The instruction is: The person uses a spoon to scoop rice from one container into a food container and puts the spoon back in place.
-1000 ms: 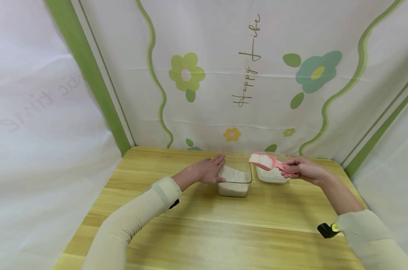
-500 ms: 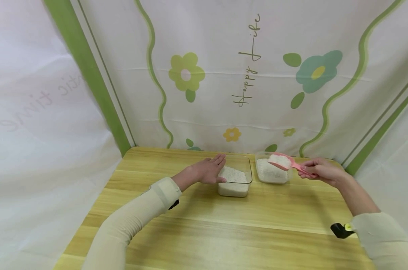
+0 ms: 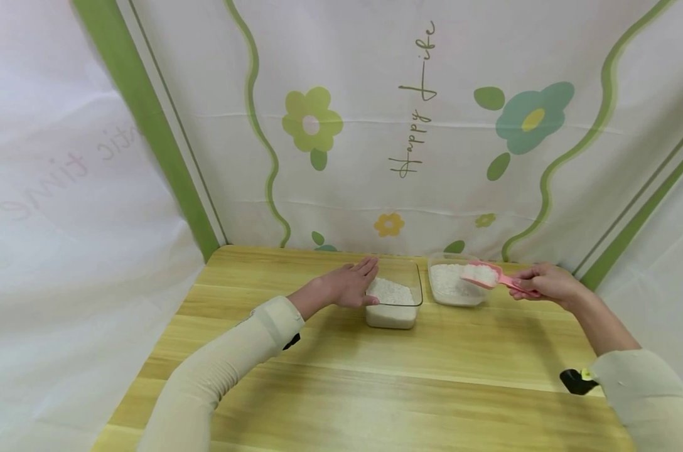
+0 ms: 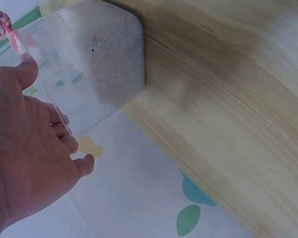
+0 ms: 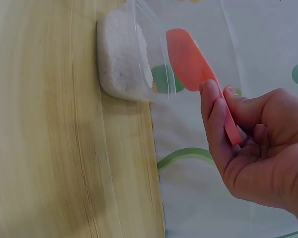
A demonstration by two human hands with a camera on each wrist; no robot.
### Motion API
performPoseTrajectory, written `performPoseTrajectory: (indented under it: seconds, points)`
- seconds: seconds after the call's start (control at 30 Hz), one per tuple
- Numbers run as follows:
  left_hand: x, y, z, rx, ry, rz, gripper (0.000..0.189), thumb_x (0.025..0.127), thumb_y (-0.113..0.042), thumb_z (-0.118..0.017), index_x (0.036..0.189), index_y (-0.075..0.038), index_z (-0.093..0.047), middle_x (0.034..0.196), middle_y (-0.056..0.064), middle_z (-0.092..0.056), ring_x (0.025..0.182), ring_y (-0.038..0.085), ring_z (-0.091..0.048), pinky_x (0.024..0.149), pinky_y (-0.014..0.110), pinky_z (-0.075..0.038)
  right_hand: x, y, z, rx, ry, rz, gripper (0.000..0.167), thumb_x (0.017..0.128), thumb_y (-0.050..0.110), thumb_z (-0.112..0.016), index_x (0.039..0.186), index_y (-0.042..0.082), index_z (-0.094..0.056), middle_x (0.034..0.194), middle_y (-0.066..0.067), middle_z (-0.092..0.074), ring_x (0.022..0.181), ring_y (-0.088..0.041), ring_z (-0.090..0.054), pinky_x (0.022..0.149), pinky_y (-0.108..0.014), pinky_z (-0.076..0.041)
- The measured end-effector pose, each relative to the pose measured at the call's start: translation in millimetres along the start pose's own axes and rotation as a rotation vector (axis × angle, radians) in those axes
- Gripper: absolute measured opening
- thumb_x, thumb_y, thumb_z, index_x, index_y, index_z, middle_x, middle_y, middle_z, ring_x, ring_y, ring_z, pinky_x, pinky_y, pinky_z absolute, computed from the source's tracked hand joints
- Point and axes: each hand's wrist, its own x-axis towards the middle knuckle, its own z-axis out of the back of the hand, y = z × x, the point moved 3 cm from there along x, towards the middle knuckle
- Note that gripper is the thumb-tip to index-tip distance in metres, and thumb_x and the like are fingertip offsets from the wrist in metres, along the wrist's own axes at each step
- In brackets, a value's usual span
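My right hand (image 3: 547, 284) grips the handle of a pink scoop (image 5: 187, 59) heaped with white grains that look like rice. The scoop hangs above the right side of a clear plastic tub (image 3: 460, 300), which holds more of the same grains. My left hand (image 3: 347, 285) rests with fairly straight fingers on the rim of a clear, dark-edged container (image 3: 391, 319) to the left. Grains are banked unevenly in that container, as the left wrist view shows through its wall (image 4: 116, 54).
Both containers stand near the back edge of a wooden table (image 3: 341, 389). A white curtain (image 3: 353, 176) printed with flowers hangs right behind it, and white cloth (image 3: 64, 263) closes in the left side.
My right hand has carried the loaded scoop to the right, from between the two containers to over the right tub's right side. My left hand has stayed in place.
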Motion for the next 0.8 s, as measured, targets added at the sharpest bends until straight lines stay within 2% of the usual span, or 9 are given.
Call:
performPoseTrajectory:
  seconds: [0.13, 0.43, 0.8]
  points:
    - [0.2, 0.1, 0.2, 0.007, 0.001, -0.001, 0.084, 0.103, -0.061, -0.029, 0.161, -0.007, 0.001, 0.168, 0.009, 0.013, 0.157, 0.026, 0.004, 0.125, 0.046, -0.02, -0.2, -0.2, 0.4, -0.027, -0.011, -0.011, 0.045, 0.106, 0.007, -0.043, 0.134, -0.029, -0.039, 0.09, 0.0, -0.073, 0.081, -0.008, -0.072, 0.074, -0.022, -0.059]
    - [0.5, -0.6, 0.3, 0.002, 0.004, 0.005, 0.084, 0.103, -0.061, -0.029, 0.161, -0.008, 0.001, 0.168, 0.008, 0.014, 0.157, 0.024, 0.005, 0.126, 0.045, -0.019, -0.8, 1.5, 1.8, -0.047, -0.008, -0.024, 0.047, 0.105, 0.002, -0.041, 0.137, -0.031, -0.029, 0.097, -0.005, -0.075, 0.084, -0.008, -0.074, 0.077, -0.024, -0.06]
    - [0.0, -0.5, -0.4, -0.01, -0.001, 0.002, 0.084, 0.103, -0.06, -0.029, 0.161, -0.008, 0.001, 0.168, 0.009, 0.013, 0.157, 0.025, 0.004, 0.126, 0.045, -0.018, -5.0, 6.1, 2.6, -0.108, 0.001, -0.006, 0.046, 0.105, 0.004, -0.043, 0.133, -0.031, -0.036, 0.099, -0.008, -0.074, 0.085, -0.009, -0.073, 0.077, -0.023, -0.059]
